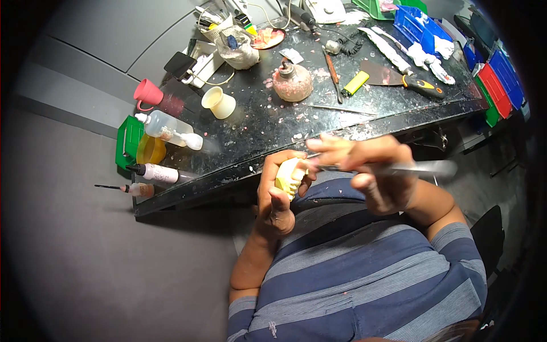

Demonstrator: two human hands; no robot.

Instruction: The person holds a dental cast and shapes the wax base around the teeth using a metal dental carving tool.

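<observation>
My left hand is closed around a pale yellow dental cast with a row of teeth, held up just off the front edge of the workbench. In my right hand a slim metal tool with a broad, flat-looking end is gripped; motion blurs it, so its exact kind is unclear. The tool's thin end points left and meets the cast near the pink part at its edge. Fingers hide the tip.
The black workbench carries a spirit burner, a cream cup, a wooden-handled tool, a yellow lighter and a scraper. Bottles and a pink mug line the left; blue bins stand back right.
</observation>
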